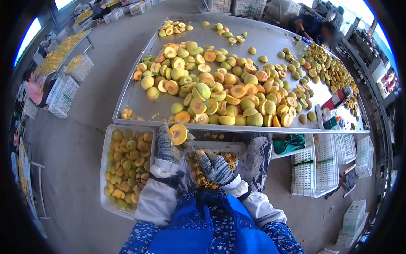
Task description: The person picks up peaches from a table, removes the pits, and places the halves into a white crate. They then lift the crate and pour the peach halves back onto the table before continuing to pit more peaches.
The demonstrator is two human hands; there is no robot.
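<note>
My left hand [168,146], in a grey knitted glove, grips a peach half [178,133] with its cut yellow-orange face turned up, just off the table's near edge. Lower and to the right, my right hand [215,167], gloved alike, is over a white crate [220,147] of pits and fruit scraps [203,180]. Its fingers are closed together; whatever they may hold is hidden. Beside my left forearm stands a white crate of peaches [127,165]. A large pile of halved peaches [207,91] covers much of the metal table [135,101] in front of me.
Farther right on the table lie more fruit [330,67], a red-and-black object [338,98] and a bottle with an orange cap [332,122]. White crates [315,169] stand on the floor at right. Another person [311,27] leans in at the far right corner.
</note>
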